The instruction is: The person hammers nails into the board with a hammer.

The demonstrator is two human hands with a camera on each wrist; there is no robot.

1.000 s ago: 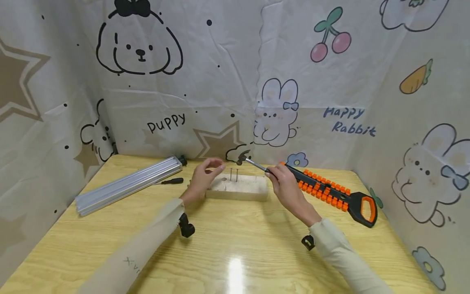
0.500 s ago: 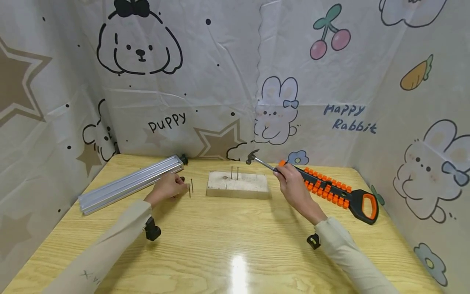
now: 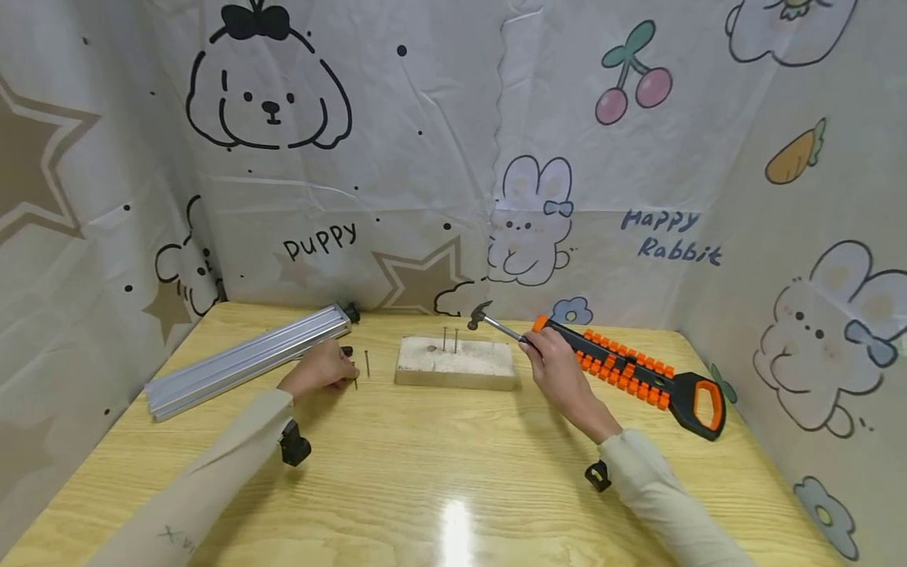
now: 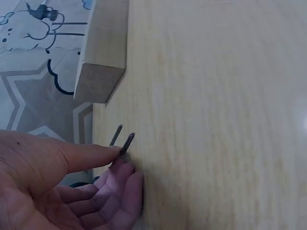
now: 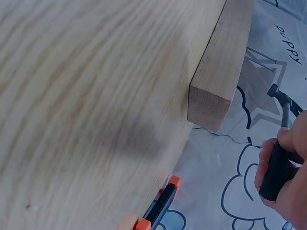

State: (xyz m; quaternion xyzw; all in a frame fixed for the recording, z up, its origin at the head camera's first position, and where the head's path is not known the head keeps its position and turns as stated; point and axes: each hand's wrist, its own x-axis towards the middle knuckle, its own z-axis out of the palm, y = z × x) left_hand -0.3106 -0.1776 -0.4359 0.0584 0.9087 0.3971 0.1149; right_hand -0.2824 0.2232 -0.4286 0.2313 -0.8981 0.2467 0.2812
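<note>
My left hand point(image 3: 320, 368) is at the left of the table, thumb and fingertips pinching a nail point(image 4: 127, 143). A second nail point(image 3: 367, 364) lies on the table just beyond those fingertips. Right of them sits a pale wooden block point(image 3: 453, 378), with two nails point(image 3: 456, 341) standing upright in its top. My right hand point(image 3: 560, 370) grips a small claw hammer point(image 3: 499, 326) by its black handle point(image 5: 275, 172). The hammer's head point(image 3: 478, 315) is raised, just right of the standing nails in the head view.
Behind the left hand lies a long silver metal profile point(image 3: 248, 362), with a dark-handled tool point(image 3: 346, 350) partly hidden by that hand. An orange and black rack with a handle point(image 3: 631, 370) lies at the right. A printed cloth point(image 3: 425, 181) encloses the table's back and sides.
My left hand has moved left from the block's end to the loose nails and now pinches one. My right hand with the hammer has shifted slightly right, away from the standing nails.
</note>
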